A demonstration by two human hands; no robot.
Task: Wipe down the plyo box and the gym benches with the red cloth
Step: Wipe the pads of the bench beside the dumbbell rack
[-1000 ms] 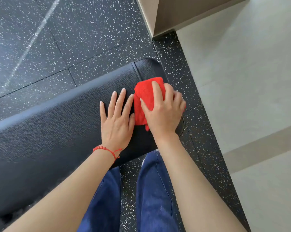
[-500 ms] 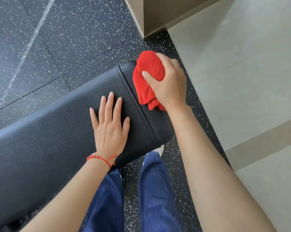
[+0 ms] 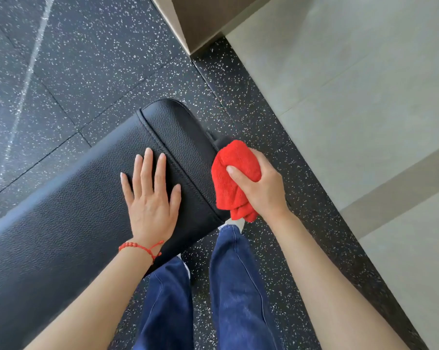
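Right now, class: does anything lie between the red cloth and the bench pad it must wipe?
Nothing visible. The right hand holds the red cloth bunched at the bench pad end edge. The left hand rests flat on the pad, beside the cloth, covering that patch.

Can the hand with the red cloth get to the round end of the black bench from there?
Probably yes. The right hand grips the red cloth beside the end of the bench, at its edge. The rounded end pad is bare, and the left hand lies flat further back, out of the way.
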